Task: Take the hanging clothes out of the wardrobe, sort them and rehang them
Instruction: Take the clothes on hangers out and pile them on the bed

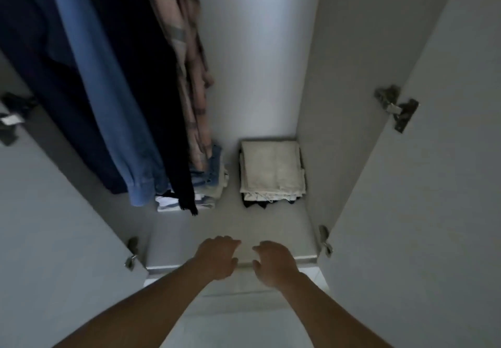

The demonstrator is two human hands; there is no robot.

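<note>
Several garments hang at the upper left inside the open white wardrobe (257, 49): a dark navy piece (40, 57), a blue denim shirt (108, 98), a black garment (160, 109) and a pink plaid shirt (187, 57). The rail and hangers are out of frame. My left hand (217, 257) and my right hand (272, 262) hover side by side over the front edge of the wardrobe floor, fingers loosely curled, holding nothing. Both hands are well below and in front of the hanging clothes.
Two folded stacks lie on the wardrobe floor: a beige-topped pile (272, 171) at the right and a jeans-and-white pile (208, 185) under the hanging clothes. Both doors (433, 185) stand open, with metal hinges (397, 107) on the right. A drawer front (244, 296) sits below my hands.
</note>
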